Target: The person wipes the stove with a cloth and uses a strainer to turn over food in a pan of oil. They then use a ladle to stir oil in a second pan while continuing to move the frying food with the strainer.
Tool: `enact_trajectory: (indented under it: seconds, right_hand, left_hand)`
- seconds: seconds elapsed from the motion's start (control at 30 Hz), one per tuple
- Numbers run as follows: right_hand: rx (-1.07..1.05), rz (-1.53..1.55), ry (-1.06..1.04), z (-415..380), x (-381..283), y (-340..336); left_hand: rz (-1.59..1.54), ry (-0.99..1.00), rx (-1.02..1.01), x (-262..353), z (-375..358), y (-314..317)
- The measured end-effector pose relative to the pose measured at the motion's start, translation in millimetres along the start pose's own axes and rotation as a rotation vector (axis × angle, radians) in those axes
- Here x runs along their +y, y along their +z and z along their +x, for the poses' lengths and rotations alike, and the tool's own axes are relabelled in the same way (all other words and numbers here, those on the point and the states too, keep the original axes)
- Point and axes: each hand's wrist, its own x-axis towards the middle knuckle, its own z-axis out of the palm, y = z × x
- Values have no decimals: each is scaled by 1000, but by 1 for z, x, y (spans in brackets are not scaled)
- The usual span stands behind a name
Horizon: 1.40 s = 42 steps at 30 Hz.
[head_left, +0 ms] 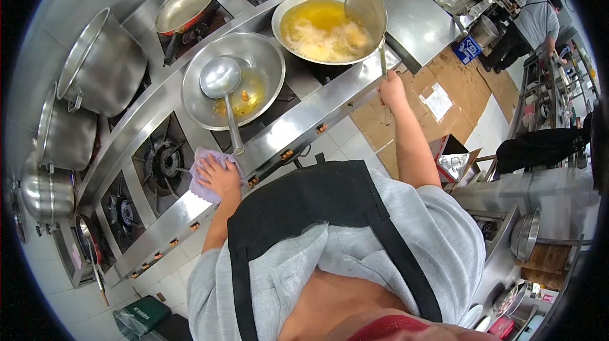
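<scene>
My right hand (392,90) is closed round the long handle of a mesh strainer (366,12), whose basket rests over the right side of a pan of bubbling yellow oil (311,20). Pale foam and food float in that oil. My left hand (219,175) lies with fingers spread on a folded lilac cloth (202,190) at the stove's front edge. Just above it is a wide steel bowl (190,90) with a little oil and some bits in it. A ladle (220,78) sits in the bowl, its handle reaching over the rim toward my left hand.
Bare burners (166,158) lie left of my left hand. A red pan (187,8) and large steel pots (104,62) stand on the stove's far side. Cardboard (453,87) covers floor at the right, near an open tin (451,158). Other people (536,17) work at the upper right.
</scene>
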Motion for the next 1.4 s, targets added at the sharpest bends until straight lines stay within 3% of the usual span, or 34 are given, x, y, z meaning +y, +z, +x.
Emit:
enact_trajectory:
  seconds: [0.07,0.37,0.8,1.03,1.13,1.2,1.4]
  right_hand:
    - [-175,330,222,-25,-44,-10]
    - [-316,799,322,-13,-65,22]
    - [-411,964,309,4,-88,46]
    - [-388,915,264,-4,-94,29]
    - [-361,813,212,-2,-92,26]
    - [-330,558,151,-1,-87,28]
    - [-281,424,85,-5,-77,27]
  left_hand:
    - [9,0,1,1,1,-1]
    - [2,-9,-14,2,-1,-5]
    - [-9,-2,22,0,1,-1]
    - [-6,3,43,-1,0,3]
    - [-28,0,34,0,1,2]
    - [-13,-2,30,0,1,2]
    - [-12,2,33,-2,-1,3]
